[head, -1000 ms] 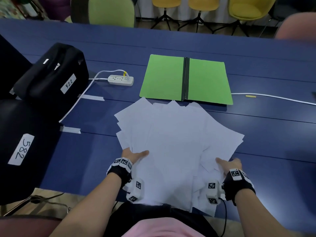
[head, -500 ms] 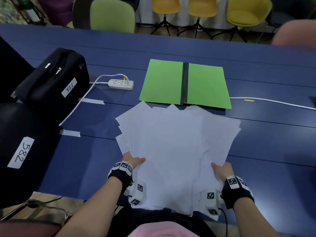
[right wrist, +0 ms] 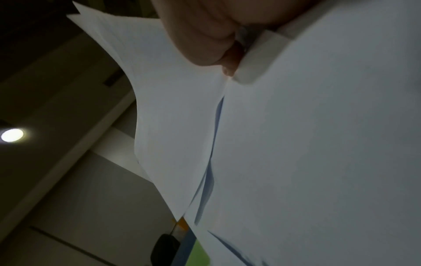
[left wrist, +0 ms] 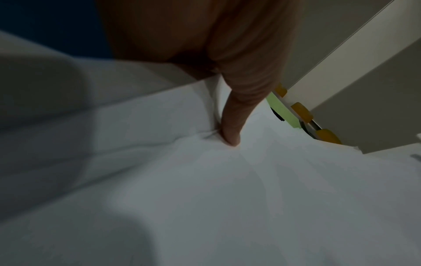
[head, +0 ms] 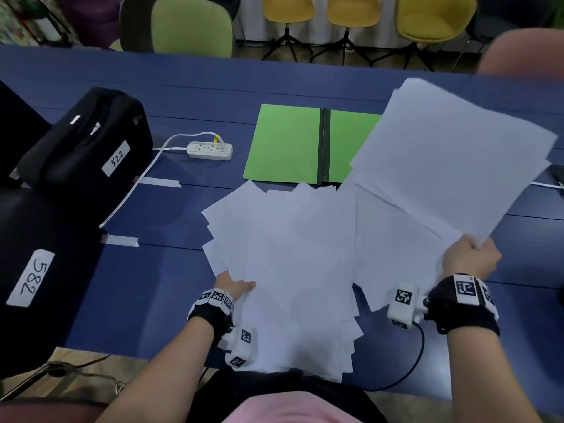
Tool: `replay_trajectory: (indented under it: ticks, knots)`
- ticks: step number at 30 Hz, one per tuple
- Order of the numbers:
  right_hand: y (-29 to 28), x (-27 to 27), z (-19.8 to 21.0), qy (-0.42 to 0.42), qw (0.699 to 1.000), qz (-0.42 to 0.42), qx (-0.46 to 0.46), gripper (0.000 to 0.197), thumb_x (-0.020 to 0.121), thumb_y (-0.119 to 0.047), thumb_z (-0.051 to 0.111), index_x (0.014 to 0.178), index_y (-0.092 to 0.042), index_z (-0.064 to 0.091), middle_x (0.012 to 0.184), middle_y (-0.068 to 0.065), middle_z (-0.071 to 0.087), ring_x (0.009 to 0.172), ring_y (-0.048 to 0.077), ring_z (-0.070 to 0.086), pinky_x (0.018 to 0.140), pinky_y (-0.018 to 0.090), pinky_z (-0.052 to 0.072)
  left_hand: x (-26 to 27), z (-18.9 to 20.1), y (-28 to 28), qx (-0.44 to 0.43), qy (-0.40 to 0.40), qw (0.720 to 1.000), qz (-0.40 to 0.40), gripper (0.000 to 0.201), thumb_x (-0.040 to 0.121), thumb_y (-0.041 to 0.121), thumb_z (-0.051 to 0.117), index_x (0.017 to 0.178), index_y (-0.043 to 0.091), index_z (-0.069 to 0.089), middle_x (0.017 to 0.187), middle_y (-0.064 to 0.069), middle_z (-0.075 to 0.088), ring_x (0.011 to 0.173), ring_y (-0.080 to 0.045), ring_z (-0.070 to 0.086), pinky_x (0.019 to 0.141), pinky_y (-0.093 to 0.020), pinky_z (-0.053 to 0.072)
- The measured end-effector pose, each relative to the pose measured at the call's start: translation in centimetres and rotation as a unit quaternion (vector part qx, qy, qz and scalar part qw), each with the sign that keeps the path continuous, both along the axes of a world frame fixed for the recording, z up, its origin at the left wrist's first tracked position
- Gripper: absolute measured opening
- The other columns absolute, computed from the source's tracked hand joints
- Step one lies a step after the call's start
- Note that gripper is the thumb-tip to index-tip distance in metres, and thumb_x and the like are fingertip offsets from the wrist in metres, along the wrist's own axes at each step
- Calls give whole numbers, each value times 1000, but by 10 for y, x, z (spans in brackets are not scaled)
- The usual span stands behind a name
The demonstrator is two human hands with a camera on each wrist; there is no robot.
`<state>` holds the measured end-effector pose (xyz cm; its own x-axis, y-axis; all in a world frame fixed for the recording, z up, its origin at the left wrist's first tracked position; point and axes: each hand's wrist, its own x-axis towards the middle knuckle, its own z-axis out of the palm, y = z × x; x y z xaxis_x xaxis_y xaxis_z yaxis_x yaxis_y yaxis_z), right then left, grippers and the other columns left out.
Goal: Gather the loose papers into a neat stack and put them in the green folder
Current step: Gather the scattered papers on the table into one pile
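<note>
A fanned pile of white papers (head: 293, 270) lies on the blue table (head: 152, 270) at the near edge, some sheets overhanging it. My left hand (head: 233, 286) grips the pile's left edge, thumb (left wrist: 232, 133) pressing on top, fingers hidden under the sheets. My right hand (head: 471, 259) pinches a bunch of lifted sheets (head: 451, 154) by a near corner and holds them tilted up above the table. The green folder (head: 287, 145) lies open beyond the pile; the raised sheets hide most of its right half.
A white power strip (head: 210, 150) with its cord lies left of the folder. Two black cases with labels 522 (head: 88, 141) and 582 (head: 33, 270) stand on the left. Tape strips (head: 158, 181) stick to the table. Chairs (head: 192, 25) line the far side.
My right hand has gripped the right-hand sheets and lifted them up and to the right, off the pile. The left hand stays on the pile's left edge.
</note>
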<state>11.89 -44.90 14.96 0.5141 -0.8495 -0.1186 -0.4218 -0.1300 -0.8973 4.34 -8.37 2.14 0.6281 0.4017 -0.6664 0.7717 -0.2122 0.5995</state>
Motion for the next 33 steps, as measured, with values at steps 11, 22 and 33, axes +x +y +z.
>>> replay_trajectory:
  ticks: [11, 22, 33]
  knots:
    - [12, 32, 18, -160, 976, 17, 148, 50, 89, -15, 56, 136, -5, 39, 119, 0, 54, 112, 16, 58, 96, 20, 49, -3, 5, 2, -8, 0, 1000, -9, 47, 77, 11, 74, 120, 2, 59, 123, -15, 63, 114, -29, 60, 94, -31, 46]
    - [66, -31, -83, 155, 935, 277, 157, 22, 84, 8, 56, 106, 10, 59, 113, 22, 64, 93, 27, 61, 87, 34, 48, -3, 23, 6, -122, -7, 991, 60, 68, 79, 43, 69, 133, 6, 50, 133, 0, 51, 121, -23, 50, 92, -26, 34]
    - [74, -53, -125, 190, 894, 362, 182, 13, 88, 0, 53, 83, -8, 63, 81, 16, 66, 60, 22, 53, 54, 26, 45, -7, 42, 1, -174, 2, 981, 91, 87, 79, 73, 42, 145, 17, 33, 150, -3, 35, 140, -24, 32, 110, -35, 27]
